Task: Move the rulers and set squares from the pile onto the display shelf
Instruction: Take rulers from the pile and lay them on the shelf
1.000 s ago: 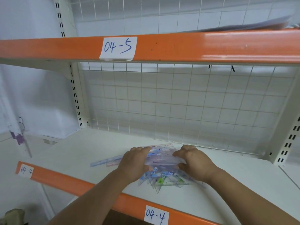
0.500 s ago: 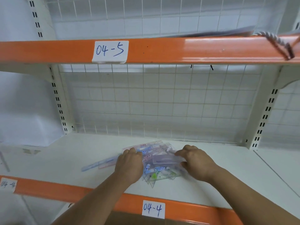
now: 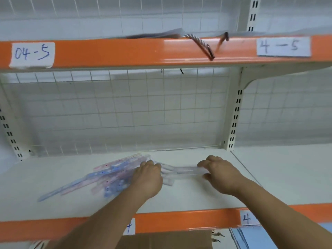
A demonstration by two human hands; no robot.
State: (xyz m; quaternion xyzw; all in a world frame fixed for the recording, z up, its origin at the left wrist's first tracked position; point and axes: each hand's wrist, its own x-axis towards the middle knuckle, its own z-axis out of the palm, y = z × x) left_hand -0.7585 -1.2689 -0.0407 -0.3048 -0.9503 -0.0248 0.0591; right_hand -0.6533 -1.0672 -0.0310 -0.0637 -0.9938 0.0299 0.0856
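right hand (image 3: 221, 174): ruler pack (image 3: 183, 170) pinched thumb-to-fingers | left hand (image 3: 148, 178) atop pile (image 3: 111, 175), grip unclear

- I have one view to work from: the wide-angle camera on the person's head, close up to the shelving.
- It faces forward and slightly down onto the white shelf (image 3: 197, 196), whose orange front rail (image 3: 179, 221) lies low in frame.
- The upper orange rail (image 3: 125, 51) crosses near the top.
- Both forearms enter from the bottom edge; the left hand (image 3: 147, 178), right hand (image 3: 221, 173) and the clear ruler (image 3: 181, 170) between them sit just below centre.
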